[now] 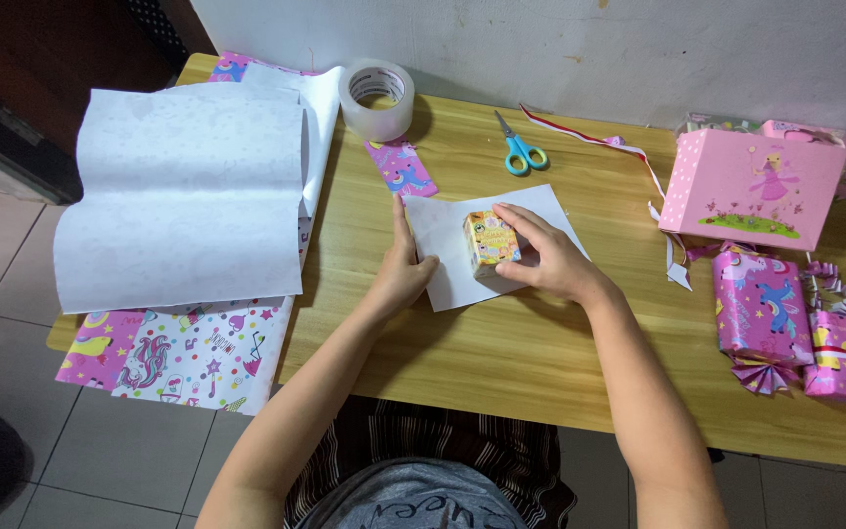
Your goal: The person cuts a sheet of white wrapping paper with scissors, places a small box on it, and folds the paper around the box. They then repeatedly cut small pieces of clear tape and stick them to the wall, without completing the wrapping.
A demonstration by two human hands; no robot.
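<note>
Hands meet at the middle of the frame over a wooden table (540, 353). The right hand (545, 257) cups a small colourful box (489, 242), fingers spread across its top and far side. The box sits on a cut white paper sheet (443, 240); the left hand (401, 274) presses that sheet flat, fingers together, thumb up along its edge. The box looks light and rigid, easiest held by opposite sides; the paper looks thin, limp and quick to crease. Scissors (521, 152) and a tape roll (377, 96) lie toward the top, wrapped pink gifts (766, 304) at right.
</note>
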